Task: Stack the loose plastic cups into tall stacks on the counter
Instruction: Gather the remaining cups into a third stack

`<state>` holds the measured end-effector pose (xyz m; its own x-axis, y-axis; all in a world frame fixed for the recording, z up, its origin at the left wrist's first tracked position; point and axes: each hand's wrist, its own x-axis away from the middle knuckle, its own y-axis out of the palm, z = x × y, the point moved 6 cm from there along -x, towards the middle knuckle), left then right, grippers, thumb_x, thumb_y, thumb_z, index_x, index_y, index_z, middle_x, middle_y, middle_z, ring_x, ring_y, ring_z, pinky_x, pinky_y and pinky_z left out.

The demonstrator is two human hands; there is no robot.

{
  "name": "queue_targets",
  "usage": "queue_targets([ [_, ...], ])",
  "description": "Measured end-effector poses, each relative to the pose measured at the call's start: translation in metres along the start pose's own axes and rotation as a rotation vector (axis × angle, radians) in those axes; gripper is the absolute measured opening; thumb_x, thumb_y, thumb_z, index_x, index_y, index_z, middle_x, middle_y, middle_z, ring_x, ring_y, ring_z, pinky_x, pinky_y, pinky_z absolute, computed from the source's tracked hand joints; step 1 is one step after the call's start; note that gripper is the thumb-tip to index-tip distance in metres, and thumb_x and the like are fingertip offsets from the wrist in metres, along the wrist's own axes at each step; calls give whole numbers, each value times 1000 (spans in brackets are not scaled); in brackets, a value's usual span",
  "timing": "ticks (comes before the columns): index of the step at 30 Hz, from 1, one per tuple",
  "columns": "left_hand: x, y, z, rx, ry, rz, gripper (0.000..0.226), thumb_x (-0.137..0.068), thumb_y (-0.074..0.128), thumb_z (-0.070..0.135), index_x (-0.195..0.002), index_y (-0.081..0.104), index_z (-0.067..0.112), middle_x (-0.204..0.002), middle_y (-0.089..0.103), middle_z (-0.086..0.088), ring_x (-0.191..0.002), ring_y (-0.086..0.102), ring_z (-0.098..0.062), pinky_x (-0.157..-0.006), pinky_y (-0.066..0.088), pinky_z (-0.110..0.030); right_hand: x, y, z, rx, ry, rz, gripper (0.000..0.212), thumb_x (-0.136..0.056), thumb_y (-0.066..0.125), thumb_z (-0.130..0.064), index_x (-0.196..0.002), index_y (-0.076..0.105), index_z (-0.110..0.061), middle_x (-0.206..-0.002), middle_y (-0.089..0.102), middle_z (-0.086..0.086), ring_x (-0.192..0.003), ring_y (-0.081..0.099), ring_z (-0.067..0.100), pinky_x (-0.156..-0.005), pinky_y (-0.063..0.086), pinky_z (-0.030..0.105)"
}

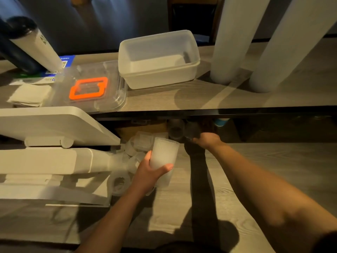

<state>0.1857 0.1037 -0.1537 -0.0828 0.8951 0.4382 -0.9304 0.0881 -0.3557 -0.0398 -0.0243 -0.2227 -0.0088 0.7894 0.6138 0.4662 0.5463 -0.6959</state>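
- Gripping a short stack of frosted plastic cups [163,157], the left hand [148,173] is wrapping its thumb and fingers round the lower part, with the open mouth tilted up and away from the person.
- Reaching forward into the shadow under the upper shelf [237,99], the right hand [206,140] is touching a dark tumbler [193,131]; its fingers are hidden in the dark, so I cannot tell whether they are closing on it.
- Lying in a heap just left of the held stack, more loose clear cups [125,161] are crowding against a white machine [51,152] on the wood-grain table [273,170].
- Standing beside the dark tumbler, a second translucent tumbler [176,129] is sitting half in shadow.
- Rising from the right end of the upper shelf, two tall white stacks of cups [231,42] are leaning out of view at the top.
- Sitting on the same shelf, an empty frosted tub [158,59] is touching a clear lidded box with an orange seal [88,87], and folded napkins [30,95] are lying further left.
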Motion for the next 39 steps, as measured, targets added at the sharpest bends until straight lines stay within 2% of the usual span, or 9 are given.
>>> queue_targets([
  [2,0,-1,-1,5,-3,5,77,-77,82,39,-141,41,24,-119,55,4,-94,54,-3,-64,43,-19,2,2,3,-46,-32,-13,26,-96,57,-48,-91,59,-23,-94,61,1,-108,59,25,-102,45,43],
  [7,4,-3,-5,38,-12,-3,60,-78,82,35,-125,44,32,-107,57,13,-92,57,-3,-62,44,-17,15,15,9,-111,-135,90,48,-81,78,-42,-120,57,-24,-117,62,1,-116,56,24,-107,42,46],
  [12,13,-9,-7,31,-8,4,92,-50,78,62,-132,49,31,-117,60,7,-104,60,-14,-76,53,-31,39,39,23,-281,-169,95,79,-76,82,-35,-142,39,-34,-137,42,-2,-124,48,22,-105,47,45],
  [17,21,-14,-10,65,-29,-8,63,-76,84,27,-125,45,28,-114,57,7,-96,58,-8,-65,47,-18,67,52,30,-454,-227,160,70,-81,80,-34,-141,46,-24,-128,49,-7,-120,51,15,-100,51,35],
  [23,38,-15,-8,46,16,-34,54,-78,82,20,-118,47,27,-105,57,9,-92,58,-6,-61,47,-16,105,43,28,-999,-213,196,64,-80,82,-18,-131,43,-22,-114,59,-6,-93,67,7,-68,54,15],
  [29,53,-14,-12,50,37,-70,59,-78,82,27,-123,45,29,-112,56,10,-98,57,-10,-66,47,-19,131,34,15,-1306,-289,189,57,-80,77,-35,-131,52,-30,-126,62,2,-111,66,19,-88,59,35],
  [33,60,-13,-16,73,55,-94,74,-67,88,42,-127,47,30,-117,59,5,-103,59,-14,-71,52,-24,141,32,8,-1439,-262,179,66,-81,77,-26,-138,44,-23,-117,70,3,-106,70,19,-92,57,38],
  [36,64,-14,-18,36,80,-101,94,-50,82,63,-131,47,33,-119,59,7,-107,60,-15,-80,57,-34,149,28,4,-1470,-263,173,59,-79,75,-36,-132,56,-18,-122,69,8,-109,69,21,-100,53,44],
  [39,69,-14,-18,-38,112,-105,96,-49,81,66,-133,44,35,-120,56,10,-106,58,-13,-85,58,-39,159,24,-5,-1400,-310,171,45,-88,64,-44,-126,64,-20,-119,71,3,-112,67,20,-103,51,45],
])
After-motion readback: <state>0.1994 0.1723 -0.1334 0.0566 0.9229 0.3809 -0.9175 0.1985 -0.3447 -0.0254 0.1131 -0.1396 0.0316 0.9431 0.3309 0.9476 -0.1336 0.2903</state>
